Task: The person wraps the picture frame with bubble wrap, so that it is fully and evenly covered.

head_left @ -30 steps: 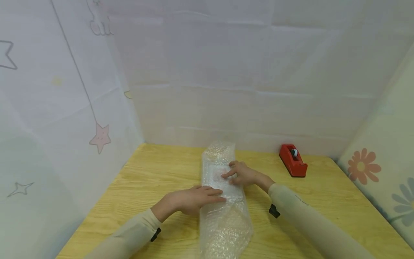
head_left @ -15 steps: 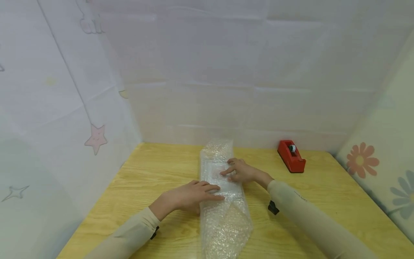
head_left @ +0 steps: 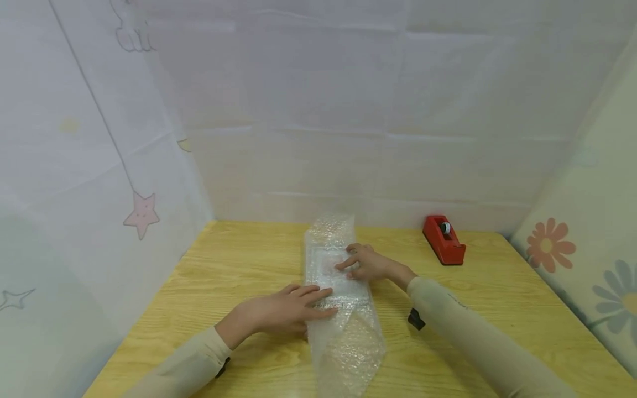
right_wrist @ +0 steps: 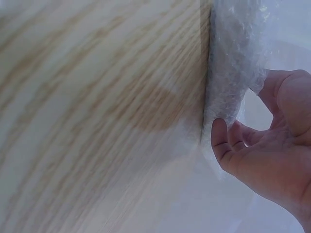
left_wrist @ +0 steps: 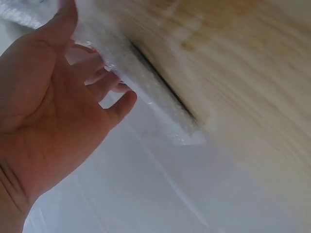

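A long strip of bubble wrap [head_left: 354, 354] lies lengthwise on the table, folded around a flat, whitish rectangular item [head_left: 323, 268] whose kind the wrap hides. My left hand [head_left: 278, 312] rests over its left edge, fingers spread and reaching onto the top. Across from it, my right hand [head_left: 368, 262] touches the upper right side with loosely bent fingers. In the left wrist view, the left palm [left_wrist: 43, 102] is beside the wrapped edge [left_wrist: 146, 92]. The right wrist view shows the right hand's fingertips [right_wrist: 221, 138] against the wrap's side [right_wrist: 233, 63].
A red tape dispenser [head_left: 444, 240] with a roll in it stands at the back right of the yellow wood-grain table [head_left: 239, 260]. Pale printed cloth walls [head_left: 318, 110] enclose the table at the back and both sides.
My left hand has shifted slightly toward the near end of the wrap, its fingers spreading a little more. The right hand stays on the same spot. The head view has turned slightly right.
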Action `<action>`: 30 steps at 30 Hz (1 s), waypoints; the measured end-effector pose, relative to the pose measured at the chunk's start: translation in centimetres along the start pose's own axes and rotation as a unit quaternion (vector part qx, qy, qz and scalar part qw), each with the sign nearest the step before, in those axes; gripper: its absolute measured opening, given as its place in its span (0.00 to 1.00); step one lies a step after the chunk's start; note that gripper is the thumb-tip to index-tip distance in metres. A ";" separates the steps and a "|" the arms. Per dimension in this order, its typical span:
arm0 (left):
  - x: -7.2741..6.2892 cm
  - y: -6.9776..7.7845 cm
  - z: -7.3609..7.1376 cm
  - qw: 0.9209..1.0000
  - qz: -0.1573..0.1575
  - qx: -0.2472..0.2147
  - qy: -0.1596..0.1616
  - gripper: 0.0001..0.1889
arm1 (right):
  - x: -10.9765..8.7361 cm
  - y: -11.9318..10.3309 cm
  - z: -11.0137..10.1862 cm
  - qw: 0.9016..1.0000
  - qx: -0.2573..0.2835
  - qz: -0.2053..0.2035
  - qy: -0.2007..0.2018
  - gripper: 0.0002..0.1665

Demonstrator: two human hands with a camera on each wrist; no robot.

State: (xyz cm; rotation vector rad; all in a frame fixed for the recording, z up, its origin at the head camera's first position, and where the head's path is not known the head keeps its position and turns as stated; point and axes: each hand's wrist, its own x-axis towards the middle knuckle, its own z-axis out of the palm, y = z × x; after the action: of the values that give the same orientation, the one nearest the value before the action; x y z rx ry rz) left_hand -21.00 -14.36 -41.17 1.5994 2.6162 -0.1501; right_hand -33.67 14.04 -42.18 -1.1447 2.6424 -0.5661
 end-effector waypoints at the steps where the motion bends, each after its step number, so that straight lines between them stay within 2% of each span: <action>1: -0.2 0.3 -0.1 1.000 -0.005 0.011 0.003 0.39 | 0.0 0.0 -0.1 1.000 0.000 0.001 0.001 0.22; 4: -0.3 1.2 -0.6 0.999 -0.017 0.034 0.002 0.45 | 0.1 -0.2 -0.3 1.000 -0.003 0.003 0.000 0.22; 7: -0.3 1.7 -0.8 0.998 -0.016 0.058 0.006 0.51 | 0.1 -0.2 -0.3 1.000 -0.005 0.005 0.003 0.22; 9: -0.2 1.7 -0.7 0.997 -0.010 0.067 0.021 0.50 | 0.1 -0.2 -0.3 1.000 -0.002 0.007 0.005 0.22; 12: -0.1 1.7 -0.4 0.995 0.010 0.082 0.062 0.41 | 0.1 -0.2 -0.2 1.000 0.007 0.013 0.004 0.21; 15: 0.3 1.6 -0.1 0.992 0.041 0.069 0.102 0.30 | 0.1 -0.3 -0.1 1.000 0.018 0.019 0.002 0.21; 19: 0.5 1.4 0.0 0.988 0.071 0.052 0.129 0.24 | 0.1 -0.5 -0.1 0.999 0.025 0.024 0.002 0.21; 25: 0.2 1.0 -0.2 0.989 0.059 0.035 0.133 0.25 | 0.1 -0.6 -0.2 0.999 0.027 0.020 0.007 0.21; 30: 0.1 1.1 -0.6 0.989 0.057 -0.016 0.139 0.21 | 0.1 -0.5 -0.1 0.999 0.028 0.020 0.003 0.20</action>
State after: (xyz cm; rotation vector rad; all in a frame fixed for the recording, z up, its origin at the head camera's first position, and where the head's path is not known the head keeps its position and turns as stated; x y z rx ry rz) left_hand -20.07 -13.67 -40.64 1.8764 2.6941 0.1300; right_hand -33.45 13.69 -41.88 -1.0730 2.6301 -0.6317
